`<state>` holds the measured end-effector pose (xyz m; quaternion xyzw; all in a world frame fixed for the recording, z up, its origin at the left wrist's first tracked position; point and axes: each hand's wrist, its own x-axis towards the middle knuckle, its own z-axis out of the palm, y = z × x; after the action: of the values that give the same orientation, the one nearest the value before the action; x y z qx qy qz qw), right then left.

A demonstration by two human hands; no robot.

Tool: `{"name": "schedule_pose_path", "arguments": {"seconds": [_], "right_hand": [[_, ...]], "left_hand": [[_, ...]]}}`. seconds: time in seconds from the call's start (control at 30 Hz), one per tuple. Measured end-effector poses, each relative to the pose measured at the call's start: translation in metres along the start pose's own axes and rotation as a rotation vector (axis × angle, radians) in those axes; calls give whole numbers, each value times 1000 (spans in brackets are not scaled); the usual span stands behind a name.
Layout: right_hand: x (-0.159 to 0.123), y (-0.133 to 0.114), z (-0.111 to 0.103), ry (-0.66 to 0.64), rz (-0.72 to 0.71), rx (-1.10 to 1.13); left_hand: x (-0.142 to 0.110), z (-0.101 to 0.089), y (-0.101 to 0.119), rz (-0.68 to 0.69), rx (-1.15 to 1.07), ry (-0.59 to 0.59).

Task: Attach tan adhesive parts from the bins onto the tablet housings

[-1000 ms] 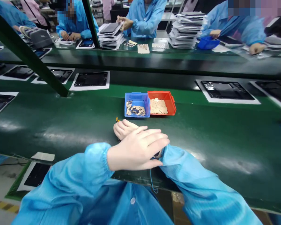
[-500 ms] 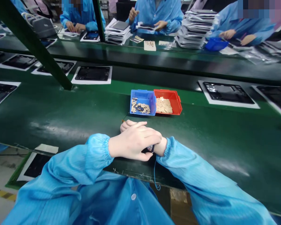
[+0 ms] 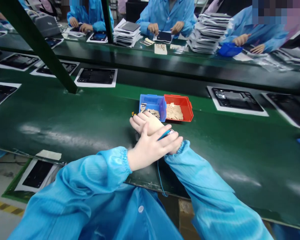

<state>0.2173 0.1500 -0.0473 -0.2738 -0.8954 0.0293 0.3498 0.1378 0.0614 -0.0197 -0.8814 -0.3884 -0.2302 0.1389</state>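
My left hand (image 3: 152,146) lies across my right wrist, its fingers curled over a blue wrist strap (image 3: 165,134) with a pale, shiny fitting. Its thumb is hidden underneath. A thin blue cord (image 3: 160,176) hangs from the wrist over the table edge. My right hand (image 3: 150,122) is back up, fingers close together, in front of the blue bin (image 3: 152,98). A small yellow and dark piece (image 3: 133,114) sticks out past its fingertips, and something greyish shows below them; what it holds is mostly hidden. Pale and black small pieces lie in the blue bin.
A red bin (image 3: 187,106) of beige pieces adjoins the blue one. Black tablet-like housings (image 3: 96,76) on white sheets line the green table (image 3: 102,113). A green post (image 3: 50,56) slants up at left. Across the bench, people in blue work beside stacks (image 3: 206,33).
My right hand has moved forward to the blue bin's front, the yellow piece moving with it. My left hand has shifted right and turned on the wrist, and the blue strap now shows.
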Motion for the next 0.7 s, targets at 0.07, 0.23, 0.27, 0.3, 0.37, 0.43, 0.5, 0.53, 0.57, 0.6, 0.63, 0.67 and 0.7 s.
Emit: {"name": "schedule_pose_path", "arguments": {"seconds": [0.07,0.23,0.27,0.3,0.37,0.43,0.5,0.53,0.57,0.6,0.63,0.67,0.7], "right_hand": [[-6,3,0,-86,-76,-121],[17,13,-1,-320,-360,-328],[23,13,-3,-323,-377,-339],[27,11,-5,-328,-397,-351],[32,4,-10,-333,-435,-370],[31,-7,-15,-331,-472,-376],[29,-18,-18,-326,-511,-369],[29,-24,-19,-322,-533,-359],[29,-29,-19,-316,-555,-346],[29,-33,-19,-309,-573,-332],[30,-37,-18,-301,-586,-320],[31,-41,-18,-293,-594,-316],[32,-44,-19,-276,-580,-313]], "left_hand": [[1,-12,-5,22,-38,-62],[-4,0,14,4,-51,152],[-5,5,20,-18,-62,186],[-6,7,26,-44,-75,187],[-8,5,35,-98,-121,128],[-10,-6,41,-137,-262,39],[-13,-19,47,-225,-556,-52],[-14,-24,51,-287,-756,-79],[-16,-28,55,-355,-969,-85],[-17,-28,60,-417,-1164,-56],[-19,-26,64,-449,-1314,-6],[-22,-22,68,-452,-1392,57],[-26,-16,69,-427,-1385,117]]}}
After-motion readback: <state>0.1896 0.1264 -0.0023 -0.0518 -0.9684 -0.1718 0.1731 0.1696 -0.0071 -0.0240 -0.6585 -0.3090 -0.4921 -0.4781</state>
